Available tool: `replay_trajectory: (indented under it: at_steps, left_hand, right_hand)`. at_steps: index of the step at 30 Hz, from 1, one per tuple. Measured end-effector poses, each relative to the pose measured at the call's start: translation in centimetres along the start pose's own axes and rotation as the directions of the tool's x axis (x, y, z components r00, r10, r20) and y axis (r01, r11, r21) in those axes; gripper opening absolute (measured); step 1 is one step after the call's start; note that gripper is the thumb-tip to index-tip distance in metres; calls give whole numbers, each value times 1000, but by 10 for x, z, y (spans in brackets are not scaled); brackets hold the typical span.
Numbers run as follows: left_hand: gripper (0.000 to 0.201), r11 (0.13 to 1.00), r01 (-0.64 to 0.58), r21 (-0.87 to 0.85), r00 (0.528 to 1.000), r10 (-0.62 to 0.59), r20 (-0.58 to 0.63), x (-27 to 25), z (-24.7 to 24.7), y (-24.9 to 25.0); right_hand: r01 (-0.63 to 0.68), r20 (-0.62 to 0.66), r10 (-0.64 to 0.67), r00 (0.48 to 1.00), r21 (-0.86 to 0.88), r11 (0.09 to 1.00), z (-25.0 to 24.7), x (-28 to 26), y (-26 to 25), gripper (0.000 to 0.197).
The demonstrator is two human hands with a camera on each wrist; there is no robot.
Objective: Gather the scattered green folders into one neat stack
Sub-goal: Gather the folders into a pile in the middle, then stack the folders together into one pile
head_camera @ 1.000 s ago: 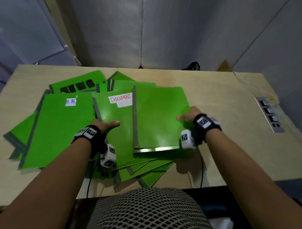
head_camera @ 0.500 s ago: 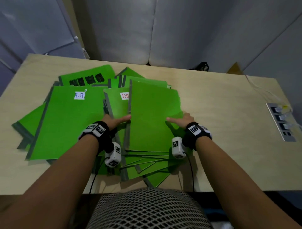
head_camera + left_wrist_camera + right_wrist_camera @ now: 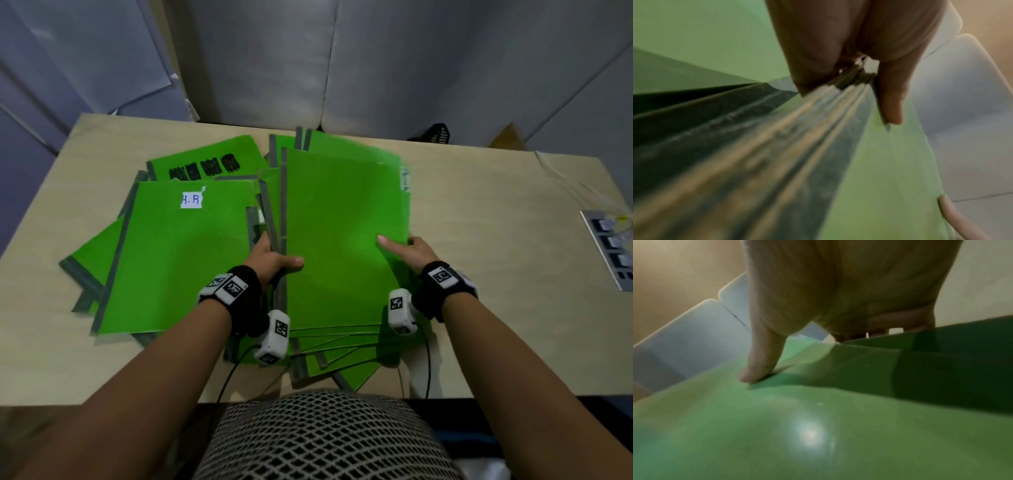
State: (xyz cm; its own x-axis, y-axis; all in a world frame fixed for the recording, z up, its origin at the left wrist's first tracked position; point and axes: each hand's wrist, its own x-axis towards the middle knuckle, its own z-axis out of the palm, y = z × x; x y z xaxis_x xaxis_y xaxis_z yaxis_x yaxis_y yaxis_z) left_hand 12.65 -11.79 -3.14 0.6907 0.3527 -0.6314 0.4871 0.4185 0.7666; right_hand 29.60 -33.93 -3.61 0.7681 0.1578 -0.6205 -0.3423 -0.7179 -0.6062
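Note:
A bundle of several green folders with grey spines is held between both hands at the table's middle. My left hand grips the bundle's spine side, thumb on the top cover and fingers beneath. My right hand grips the opposite edge, thumb pressed on the top cover, fingers hidden under it. To the left lies a folder labelled "H.R" over others, and behind it a folder with black scribbles. More folders fan out under the bundle at the near edge.
The wooden table has bare surface to the right. A power strip lies at its right edge. A mesh chair back stands against the near edge. Grey panels rise behind the table.
The top folder slid left over the "DOCUMENT" folder, hiding its label. Both hands closed in on the bundle's two sides, and its far edge has lifted.

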Motion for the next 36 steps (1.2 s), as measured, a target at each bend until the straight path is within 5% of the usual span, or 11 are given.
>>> replay_trajectory:
  at_steps: [4, 7, 11, 12, 15, 18, 25, 31, 36]
  left_hand:
    - [79, 996, -90, 10, 990, 88, 106, -3, 12, 18]
    - [74, 986, -105, 127, 991, 93, 101, 6, 16, 35]
    - [124, 927, 2, 374, 999, -19, 41, 37, 15, 35]
    - [123, 882, 29, 470, 998, -52, 37, 36, 14, 36]
    - [81, 760, 166, 628, 951, 46, -306, 29, -1, 37]
    - [89, 724, 415, 551, 849, -90, -520, 30, -22, 22]
    - [52, 861, 388, 329, 898, -273, -345, 25, -11, 16]
    - [56, 716, 354, 602, 903, -95, -419, 23, -15, 3]
    - [31, 618, 287, 732, 925, 22, -380, 24, -14, 3]
  right_hand:
    - [-13, 12, 13, 1000, 53, 999, -18, -11, 0, 122]
    - [21, -18, -19, 1000, 153, 988, -23, -15, 2, 102]
    - [-29, -81, 55, 995, 297, 954, -22, -22, 5, 111]
    - [-36, -94, 70, 993, 324, 945, -23, -23, 6, 114]
    - [-66, -89, 96, 991, 299, 952, -25, -27, 3, 129]
    - [-109, -118, 137, 984, 217, 970, -26, -25, 8, 98]
    - [-158, -95, 188, 978, 256, 954, -20, -35, 5, 97]
    - [-139, -91, 174, 980, 304, 943, -19, -42, -6, 95]
    - [-123, -112, 168, 979, 331, 935, -21, -46, -14, 107]
